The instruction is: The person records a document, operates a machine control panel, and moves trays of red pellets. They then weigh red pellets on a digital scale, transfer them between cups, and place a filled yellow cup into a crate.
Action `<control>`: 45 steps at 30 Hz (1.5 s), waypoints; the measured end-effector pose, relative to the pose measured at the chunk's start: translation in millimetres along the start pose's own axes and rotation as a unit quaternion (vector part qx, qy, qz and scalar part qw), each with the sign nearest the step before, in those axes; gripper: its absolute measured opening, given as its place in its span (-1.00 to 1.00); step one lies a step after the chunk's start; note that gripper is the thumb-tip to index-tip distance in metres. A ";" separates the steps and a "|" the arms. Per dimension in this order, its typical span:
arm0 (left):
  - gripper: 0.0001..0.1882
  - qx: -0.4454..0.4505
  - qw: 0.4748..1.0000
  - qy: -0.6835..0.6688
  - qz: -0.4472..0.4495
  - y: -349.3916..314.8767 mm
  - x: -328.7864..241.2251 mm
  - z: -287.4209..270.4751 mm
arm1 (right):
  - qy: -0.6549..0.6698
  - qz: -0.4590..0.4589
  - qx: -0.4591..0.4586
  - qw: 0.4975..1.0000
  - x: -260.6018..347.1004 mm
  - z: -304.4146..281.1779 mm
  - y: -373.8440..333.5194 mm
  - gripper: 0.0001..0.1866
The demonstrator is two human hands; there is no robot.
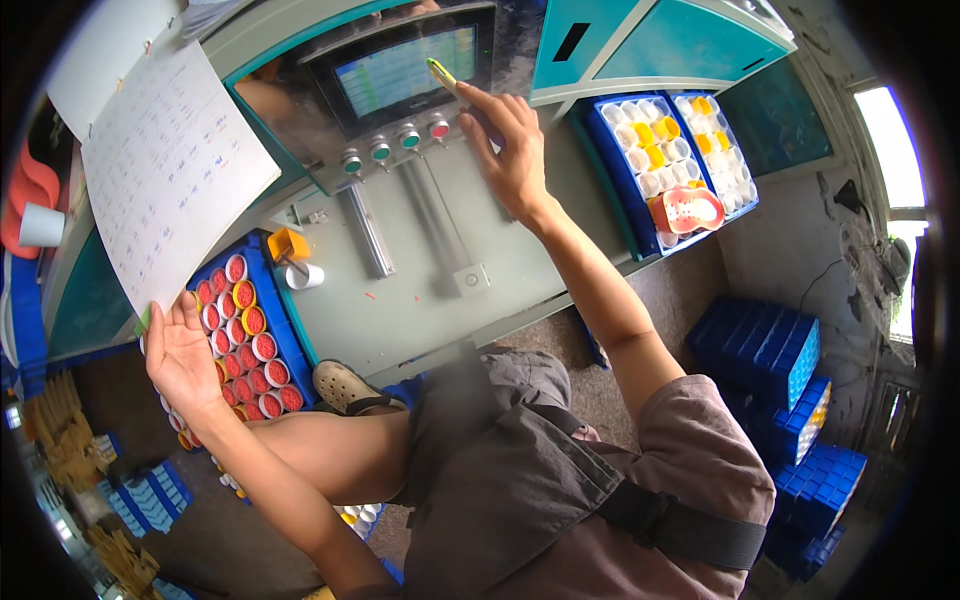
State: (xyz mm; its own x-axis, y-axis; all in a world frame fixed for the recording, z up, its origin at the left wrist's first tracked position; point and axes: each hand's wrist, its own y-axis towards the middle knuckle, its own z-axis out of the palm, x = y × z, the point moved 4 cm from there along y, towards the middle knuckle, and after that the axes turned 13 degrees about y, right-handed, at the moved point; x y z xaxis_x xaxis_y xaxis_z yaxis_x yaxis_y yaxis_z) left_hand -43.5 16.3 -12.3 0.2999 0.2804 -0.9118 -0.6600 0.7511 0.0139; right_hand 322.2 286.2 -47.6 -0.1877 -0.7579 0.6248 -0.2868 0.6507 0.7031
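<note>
A handwritten sheet of paper (180,170) hangs from the upper left. At its lower corner my left hand (185,355) is palm up, fingers curled on the edge; a small green bit shows beside the fingertips. My right hand (512,150) reaches to a control panel and grips a slim yellow-green pen-like tool (441,74), whose exact kind I cannot make out. The tool's tip lies over the lit touchscreen (400,75); whether it touches the glass I cannot tell. Below the screen sits a row of round push buttons (410,138), green ones and a red one.
A blue crate (290,345) of cups filled with red pellets stands at left. Near it are a yellow cup (287,244) and a white cup (304,276) on the grey machine bed (345,325). Right, blue trays (617,190) hold white and yellow cups; blue crates (745,340) are stacked beyond.
</note>
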 end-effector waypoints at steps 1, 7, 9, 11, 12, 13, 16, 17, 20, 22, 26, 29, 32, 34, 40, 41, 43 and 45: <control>-0.72 -0.006 1.000 0.003 0.001 -0.2 0.2 -0.3 | -0.003 -0.006 -0.001 1.000 1.3 -0.3 0.0 -0.62; -0.71 -0.041 0.998 0.038 0.005 1.3 0.6 -4.3 | -0.006 -0.034 -0.011 0.999 3.2 3.2 2.7 -0.62; -0.68 -0.041 0.998 0.047 0.000 2.3 1.3 -6.8 | -0.019 -0.043 -0.015 0.999 1.2 5.8 2.8 -0.63; -0.66 -0.036 0.998 0.046 0.000 2.6 1.7 -9.7 | -0.010 -0.047 -0.022 0.999 -1.6 8.5 1.7 -0.64; -0.65 -0.033 0.998 0.045 0.002 2.5 1.8 -10.9 | -0.006 -0.045 -0.022 0.999 -3.2 9.7 1.1 -0.65; -0.62 -0.030 0.998 0.052 0.002 1.9 1.1 -12.1 | -0.004 -0.047 -0.026 0.999 -4.2 10.5 0.1 -0.65; -0.60 -0.038 0.998 0.055 -0.004 1.1 1.1 -13.3 | -0.007 -0.044 -0.023 0.999 -6.2 11.0 -2.8 -0.65; -0.60 -0.040 0.998 0.051 -0.013 0.5 1.4 -12.7 | -0.008 -0.048 -0.026 0.998 -6.0 10.4 -3.7 -0.65; -0.60 -0.035 0.996 0.079 -0.021 -2.9 0.8 -6.8 | -0.019 -0.050 -0.027 0.998 -5.3 7.9 -5.8 -0.64; -0.59 -0.041 0.994 0.099 -0.011 -5.3 0.0 -2.3 | -0.029 -0.039 -0.019 0.999 -4.1 6.6 -7.7 -0.63; -0.58 -0.045 0.994 0.102 -0.008 -8.5 -0.8 5.8 | -0.032 -0.027 -0.012 0.999 0.6 4.4 -9.1 -0.61; -0.57 -0.051 0.994 0.096 -0.012 -9.1 -1.4 8.2 | -0.032 -0.027 -0.007 0.999 3.4 4.1 -6.8 -0.61; -0.58 -0.040 0.995 0.086 -0.010 -8.6 -2.1 8.8 | -0.028 -0.038 -0.007 0.999 5.4 4.1 -3.4 -0.61; -0.59 -0.040 0.995 0.089 -0.011 -7.9 -1.8 7.6 | -0.031 -0.045 -0.001 0.999 6.7 6.2 -2.2 -0.60; -0.63 -0.038 0.994 0.099 -0.006 -6.5 -0.8 5.3 | -0.046 -0.055 0.039 0.997 8.8 19.8 -6.1 -0.60; -0.63 -0.038 0.994 0.100 -0.005 -6.6 -0.8 5.4 | -0.043 -0.055 0.044 0.997 8.4 21.9 -6.6 -0.62; -0.63 -0.040 0.994 0.103 -0.004 -7.0 -0.8 5.7 | -0.029 -0.071 0.043 0.996 8.4 26.4 -6.3 -0.65; -0.64 -0.041 0.994 0.104 -0.003 -7.0 -0.9 6.1 | -0.024 -0.084 0.038 0.995 8.0 30.8 -4.4 -0.60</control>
State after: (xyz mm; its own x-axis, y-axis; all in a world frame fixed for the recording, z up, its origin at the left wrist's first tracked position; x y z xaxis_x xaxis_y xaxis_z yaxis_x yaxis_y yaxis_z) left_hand -34.9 14.4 -9.1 0.1609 0.1387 -0.9772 -0.7153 0.6985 -0.0186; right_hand 293.0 275.8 -56.1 -0.1743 -0.8587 0.4819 -0.3871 0.5097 0.7683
